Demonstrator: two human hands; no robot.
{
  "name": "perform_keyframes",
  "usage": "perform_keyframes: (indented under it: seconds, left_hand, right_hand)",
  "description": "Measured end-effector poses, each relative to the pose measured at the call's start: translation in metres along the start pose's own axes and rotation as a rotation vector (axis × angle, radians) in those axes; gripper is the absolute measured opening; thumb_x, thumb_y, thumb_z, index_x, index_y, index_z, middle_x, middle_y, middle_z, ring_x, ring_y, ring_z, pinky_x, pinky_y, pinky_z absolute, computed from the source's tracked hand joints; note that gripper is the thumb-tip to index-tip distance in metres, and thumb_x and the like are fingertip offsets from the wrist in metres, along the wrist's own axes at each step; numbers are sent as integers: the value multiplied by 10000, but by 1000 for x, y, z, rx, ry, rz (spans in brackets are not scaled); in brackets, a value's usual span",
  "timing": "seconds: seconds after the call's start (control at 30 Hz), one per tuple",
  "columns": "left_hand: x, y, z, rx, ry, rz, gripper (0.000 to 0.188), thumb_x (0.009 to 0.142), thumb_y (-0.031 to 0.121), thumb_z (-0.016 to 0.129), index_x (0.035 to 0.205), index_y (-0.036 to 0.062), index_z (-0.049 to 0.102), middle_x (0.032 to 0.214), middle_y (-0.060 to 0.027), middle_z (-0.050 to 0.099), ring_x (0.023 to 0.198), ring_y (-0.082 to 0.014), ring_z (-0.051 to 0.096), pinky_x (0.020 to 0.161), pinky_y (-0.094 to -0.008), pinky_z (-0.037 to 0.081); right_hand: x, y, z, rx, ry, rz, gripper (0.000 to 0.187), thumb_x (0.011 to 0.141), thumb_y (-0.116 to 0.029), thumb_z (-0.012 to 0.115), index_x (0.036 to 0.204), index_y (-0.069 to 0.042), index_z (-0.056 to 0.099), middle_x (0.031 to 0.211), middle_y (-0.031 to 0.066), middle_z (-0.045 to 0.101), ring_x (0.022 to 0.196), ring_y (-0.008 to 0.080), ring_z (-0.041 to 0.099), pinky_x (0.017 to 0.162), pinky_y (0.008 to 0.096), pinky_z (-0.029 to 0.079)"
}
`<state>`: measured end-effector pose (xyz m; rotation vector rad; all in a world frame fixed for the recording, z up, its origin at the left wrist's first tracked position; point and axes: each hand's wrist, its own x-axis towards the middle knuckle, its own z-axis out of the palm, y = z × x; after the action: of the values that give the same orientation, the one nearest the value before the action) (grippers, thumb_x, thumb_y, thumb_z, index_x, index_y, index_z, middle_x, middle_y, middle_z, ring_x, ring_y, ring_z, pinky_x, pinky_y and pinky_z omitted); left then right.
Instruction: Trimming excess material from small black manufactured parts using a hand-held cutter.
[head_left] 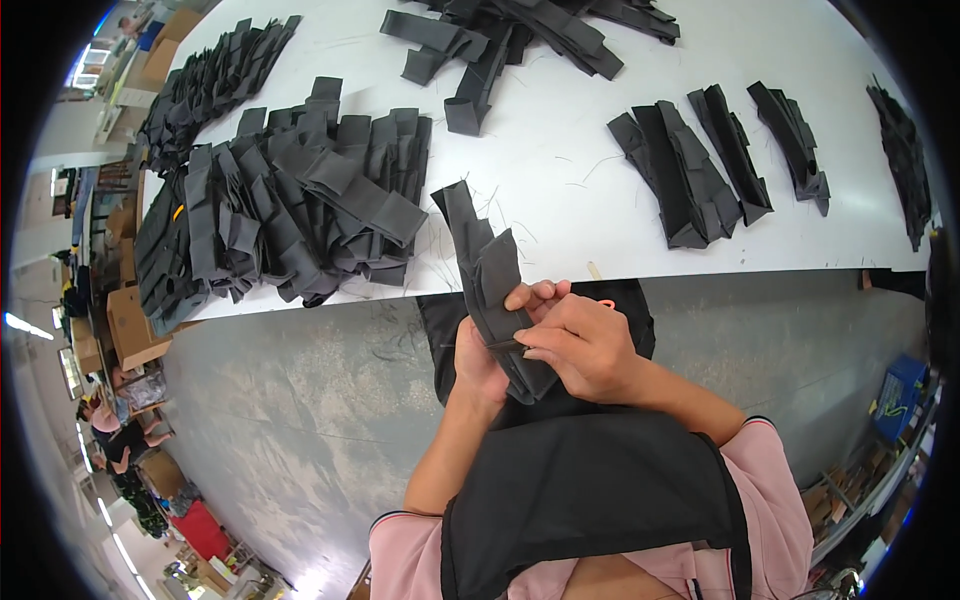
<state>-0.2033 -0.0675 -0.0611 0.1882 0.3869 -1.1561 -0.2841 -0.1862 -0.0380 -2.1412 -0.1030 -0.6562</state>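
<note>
My left hand (480, 365) is closed round a folded bundle of black fabric strips (487, 265), held at a tilt just off the table's near edge. Its fingertips show on the bundle's right side. My right hand (590, 345) is closed in a pinch at the lower part of the bundle, on a thin dark strip (508, 346) lying across it. Whether that strip is fabric or a tool's tip, I cannot make out. A small orange loop (607, 303) shows beside the right hand; the rest of it is hidden.
Across the white table (540, 225) lie a large heap of black fabric strips (300, 200) at left, more strips (510, 40) at the back, and smaller bundles (685, 175) at right. Loose threads are scattered between. Cardboard boxes (135, 325) stand at far left, a blue crate (900, 395) at far right.
</note>
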Motion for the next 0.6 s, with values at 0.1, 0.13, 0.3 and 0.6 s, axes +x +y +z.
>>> perform_keyframes:
  seconds: [0.1, 0.13, 0.3, 0.6]
  left_hand:
    - [1, 0, -1, -4, -9, 6, 232, 890, 164, 340, 768, 58, 506, 1028, -133, 535, 1206, -278, 407, 1056, -375, 327]
    - [0, 0, -2, -2, -10, 12, 240, 893, 168, 332, 767, 59, 504, 1028, -133, 535, 1204, -278, 409, 1055, -375, 326]
    - [0, 0, 0, 2, 3, 16, 224, 888, 149, 330, 776, 62, 504, 1026, -129, 541, 1198, -278, 420, 1042, -375, 338]
    - [0, 4, -5, 7, 64, 79, 195, 869, 111, 341, 789, 45, 507, 1029, -150, 562, 1190, -283, 436, 1015, -419, 371]
  right_hand:
    - [-7, 3, 0, 55, 48, 54, 278, 608, -38, 728, 869, -67, 636, 736, 43, 511, 679, 215, 549, 603, 314, 458]
    - [-6, 2, -1, 56, 47, 54, 278, 608, -38, 728, 869, -67, 636, 736, 43, 511, 679, 215, 549, 603, 314, 458]
    - [4, -3, -2, 83, 16, 39, 292, 602, 2, 734, 878, -42, 649, 732, 63, 535, 635, 205, 544, 555, 292, 457]
    - [-2, -9, -10, -82, -20, 26, 278, 602, -47, 717, 865, -47, 626, 731, 54, 501, 653, 220, 547, 593, 301, 455]
